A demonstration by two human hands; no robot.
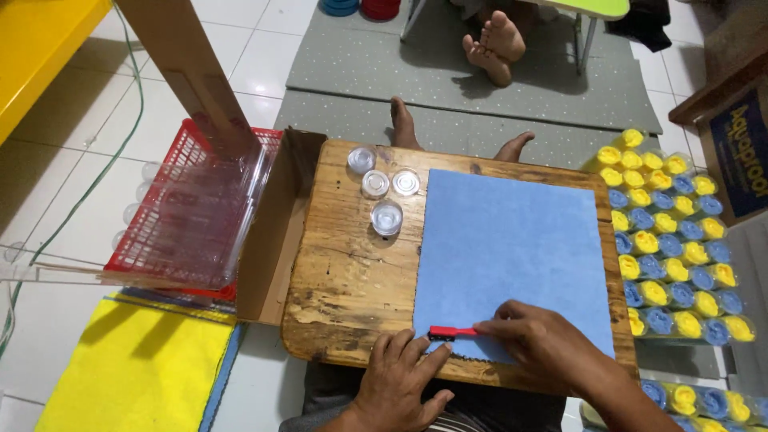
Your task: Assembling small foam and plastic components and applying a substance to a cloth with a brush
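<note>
At the worktop's near edge, my hands meet on a red brush (453,330).

I see my right hand (538,340) pinching its handle, long axis running left-right, bristles toward my left hand (398,376), which lies flat and open on the blue sheet (512,248) over the wooden worktop (352,264). Tiled floor (264,64) around.
</note>
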